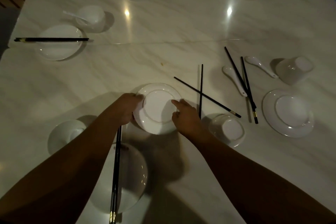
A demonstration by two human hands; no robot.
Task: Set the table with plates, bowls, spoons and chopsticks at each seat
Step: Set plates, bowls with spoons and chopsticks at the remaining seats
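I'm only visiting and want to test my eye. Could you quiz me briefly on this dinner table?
1. True or false: the left hand and the right hand both touch the upturned plate.
2. The two loose black chopsticks just right of that plate lie: A) parallel, B) crossed, C) inside a bowl.
3. Fill in: the white bowl beside the right hand stands ____.

Key: 1 true; 2 B; 3 upside down.

glossy white ceramic plates [157,109] & bowls [228,130], black lacquer-look chopsticks [206,96] w/ gold bands, polished marble-look table [172,23]
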